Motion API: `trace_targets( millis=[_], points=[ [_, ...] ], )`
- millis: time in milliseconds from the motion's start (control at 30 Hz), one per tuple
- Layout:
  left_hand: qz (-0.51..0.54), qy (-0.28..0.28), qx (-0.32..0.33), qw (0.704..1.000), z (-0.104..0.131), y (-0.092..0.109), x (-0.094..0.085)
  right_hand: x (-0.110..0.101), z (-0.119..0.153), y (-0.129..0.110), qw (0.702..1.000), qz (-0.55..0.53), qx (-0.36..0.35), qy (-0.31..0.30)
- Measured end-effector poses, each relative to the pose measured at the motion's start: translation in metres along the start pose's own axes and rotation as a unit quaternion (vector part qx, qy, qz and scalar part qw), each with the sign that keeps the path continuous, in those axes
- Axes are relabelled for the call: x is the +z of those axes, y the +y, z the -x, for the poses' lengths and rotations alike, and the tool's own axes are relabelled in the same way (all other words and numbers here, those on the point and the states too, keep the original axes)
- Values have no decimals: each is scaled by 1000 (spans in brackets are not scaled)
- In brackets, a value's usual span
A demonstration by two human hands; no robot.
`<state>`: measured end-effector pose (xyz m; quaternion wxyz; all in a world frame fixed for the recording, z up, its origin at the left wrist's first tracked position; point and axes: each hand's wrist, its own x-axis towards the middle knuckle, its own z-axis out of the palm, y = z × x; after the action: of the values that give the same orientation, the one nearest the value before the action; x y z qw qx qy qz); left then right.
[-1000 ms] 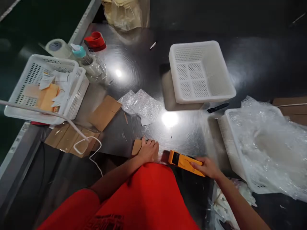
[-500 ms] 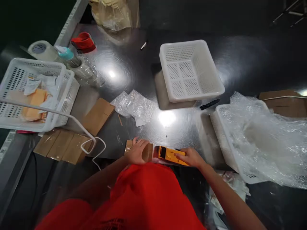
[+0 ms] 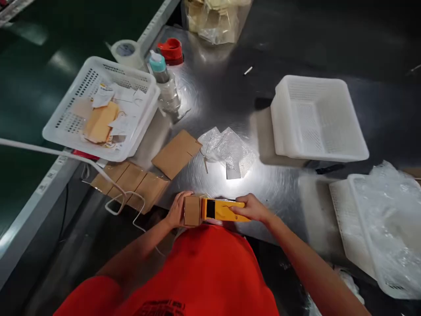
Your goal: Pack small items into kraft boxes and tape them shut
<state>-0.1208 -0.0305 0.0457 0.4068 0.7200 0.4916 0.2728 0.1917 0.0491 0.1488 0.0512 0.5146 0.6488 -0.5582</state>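
Note:
At the near edge of the metal table, my left hand wraps round the left side of a small brown cardboard box. A yellow tape dispenser with a black part at its front is gripped in my right hand. Its front end sits against the right side of the box. Just beyond the hands lie clear bubble wrap pieces. A flat brown cardboard piece rests to their left.
On the left stands a white basket holding papers and an orange packet. Stacked white baskets stand at the right, above another basket with plastic wrap. A white cable crosses folded cartons. Tape rolls and a bottle stand farther back.
The tape dispenser has come up against the box, and the box has turned in my left hand. The view has swung left, so the surroundings appear farther right.

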Motion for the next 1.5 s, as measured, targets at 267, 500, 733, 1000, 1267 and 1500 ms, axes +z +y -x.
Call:
trace_targets(
  millis=[267,500,733,1000,1267,1500],
  points=[
    [48,-99,-22,994,-43,38,25,-32,40,-2,993,39,105,49],
    [68,-101,-13,992,-56,64,37,-45,61,19,991,17,120,61],
    [52,-20,-107,993,-6,40,2,-6,19,-5,996,58,46,53],
    [-212,-127,-55,967,-21,26,-41,24,-15,-32,974,216,46,57],
    [-228,-196,-37,953,-45,35,-10,24,-13,-30,979,189,53,51],
    [-239,-211,-46,947,-44,32,-13,9,16,10,993,95,59,38]
  ],
)
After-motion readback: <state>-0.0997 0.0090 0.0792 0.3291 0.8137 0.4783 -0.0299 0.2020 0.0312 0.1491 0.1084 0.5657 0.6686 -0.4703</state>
